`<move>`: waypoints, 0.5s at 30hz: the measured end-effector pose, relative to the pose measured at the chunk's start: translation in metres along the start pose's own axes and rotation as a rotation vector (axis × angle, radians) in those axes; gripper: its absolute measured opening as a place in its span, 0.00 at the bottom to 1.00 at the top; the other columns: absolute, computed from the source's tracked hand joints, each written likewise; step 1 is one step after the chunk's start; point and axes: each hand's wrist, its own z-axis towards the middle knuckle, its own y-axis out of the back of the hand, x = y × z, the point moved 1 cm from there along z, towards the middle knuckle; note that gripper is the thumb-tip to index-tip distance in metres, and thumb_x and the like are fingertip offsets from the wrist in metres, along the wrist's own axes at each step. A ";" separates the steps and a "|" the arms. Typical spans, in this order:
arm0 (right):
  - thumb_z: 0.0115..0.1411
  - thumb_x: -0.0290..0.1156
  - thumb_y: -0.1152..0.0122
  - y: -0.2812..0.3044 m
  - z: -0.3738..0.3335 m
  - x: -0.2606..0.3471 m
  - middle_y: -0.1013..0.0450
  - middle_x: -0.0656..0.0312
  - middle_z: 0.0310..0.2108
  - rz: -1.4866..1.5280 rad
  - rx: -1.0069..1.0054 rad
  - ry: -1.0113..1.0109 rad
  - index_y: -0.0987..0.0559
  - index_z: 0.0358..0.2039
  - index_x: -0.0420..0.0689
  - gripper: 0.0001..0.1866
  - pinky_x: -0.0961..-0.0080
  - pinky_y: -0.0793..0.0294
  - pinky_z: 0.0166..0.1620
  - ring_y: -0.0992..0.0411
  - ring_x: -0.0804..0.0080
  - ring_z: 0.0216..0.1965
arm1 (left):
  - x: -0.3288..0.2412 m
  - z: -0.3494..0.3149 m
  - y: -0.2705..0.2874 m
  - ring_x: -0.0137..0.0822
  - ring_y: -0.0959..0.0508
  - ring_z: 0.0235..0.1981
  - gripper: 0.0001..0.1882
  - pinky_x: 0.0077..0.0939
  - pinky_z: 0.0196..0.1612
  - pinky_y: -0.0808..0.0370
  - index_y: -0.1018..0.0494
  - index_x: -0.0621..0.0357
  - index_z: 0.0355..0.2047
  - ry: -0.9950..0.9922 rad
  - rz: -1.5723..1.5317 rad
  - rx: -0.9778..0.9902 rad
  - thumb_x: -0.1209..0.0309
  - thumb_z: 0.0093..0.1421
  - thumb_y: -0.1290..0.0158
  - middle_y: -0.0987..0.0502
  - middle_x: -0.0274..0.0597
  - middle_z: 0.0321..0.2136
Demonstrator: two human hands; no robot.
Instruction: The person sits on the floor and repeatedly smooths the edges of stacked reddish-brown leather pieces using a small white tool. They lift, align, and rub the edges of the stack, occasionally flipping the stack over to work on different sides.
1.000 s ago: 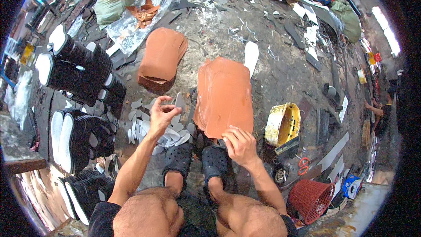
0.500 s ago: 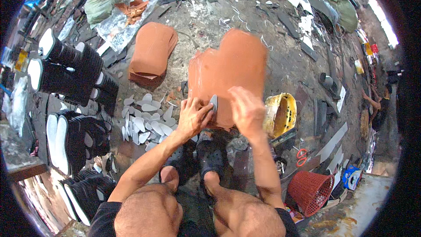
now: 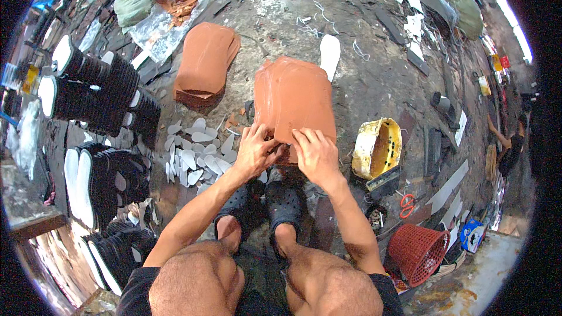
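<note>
A stack of orange-brown sheets (image 3: 298, 93) lies on the ground in front of my feet. My right hand (image 3: 317, 155) pinches the near edge of its top sheet, fingertips over the rim. At the stack's near left corner, my left hand (image 3: 255, 151) is closed with curled fingers; whatever lies between them is hidden. Many small grey teardrop-shaped pieces (image 3: 193, 160) are heaped left of my left hand. A white insole-shaped piece (image 3: 330, 54) lies just beyond the stack's far right corner.
A second pile of brown sheets (image 3: 205, 61) sits far left. Stacks of black soles with white tops (image 3: 85, 190) line the left. On the right are a yellow-rimmed tub (image 3: 374, 149), orange-handled scissors (image 3: 407, 205) and a red basket (image 3: 417, 251). Another person (image 3: 512, 146) is far right.
The raised brown sheet at the far right has come down onto the stack, uncovering the white piece. My right hand moved left to the near edge. The grey piece at my left fingers no longer shows.
</note>
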 end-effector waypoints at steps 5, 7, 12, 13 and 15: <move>0.59 0.32 0.39 -0.004 0.020 0.002 0.25 0.59 0.43 -0.128 0.116 -0.130 0.21 0.46 0.45 0.15 0.57 0.25 0.48 0.26 0.57 0.47 | -0.017 -0.016 -0.005 0.45 0.30 0.41 0.17 0.44 0.48 0.35 0.17 0.44 0.44 -0.066 0.071 -0.163 0.56 0.56 0.37 0.26 0.39 0.39; 0.58 0.32 0.39 -0.003 0.035 -0.013 0.24 0.60 0.41 -0.065 0.225 -0.208 0.20 0.44 0.45 0.13 0.56 0.26 0.48 0.25 0.57 0.46 | -0.039 -0.020 -0.004 0.45 0.30 0.41 0.16 0.45 0.49 0.34 0.17 0.42 0.45 0.015 0.094 -0.143 0.58 0.56 0.37 0.26 0.39 0.39; 0.58 0.35 0.40 -0.013 -0.005 0.010 0.24 0.60 0.38 -0.163 0.086 0.047 0.19 0.36 0.46 0.09 0.57 0.29 0.46 0.24 0.62 0.46 | -0.030 -0.036 0.002 0.46 0.30 0.44 0.18 0.46 0.48 0.33 0.20 0.45 0.49 0.073 0.060 -0.069 0.58 0.59 0.39 0.27 0.40 0.40; 0.58 0.35 0.40 -0.011 -0.004 0.010 0.24 0.60 0.38 -0.201 0.103 0.039 0.19 0.36 0.46 0.09 0.56 0.29 0.46 0.24 0.62 0.46 | -0.031 -0.036 0.003 0.46 0.30 0.44 0.19 0.46 0.48 0.33 0.20 0.46 0.50 0.075 0.018 -0.053 0.58 0.59 0.39 0.27 0.41 0.40; 0.58 0.35 0.41 -0.007 0.004 0.007 0.24 0.60 0.38 -0.277 0.138 0.026 0.18 0.37 0.47 0.09 0.56 0.30 0.47 0.24 0.61 0.46 | -0.033 -0.036 0.004 0.48 0.30 0.48 0.20 0.47 0.50 0.32 0.21 0.47 0.50 0.101 -0.078 -0.125 0.57 0.60 0.40 0.27 0.43 0.43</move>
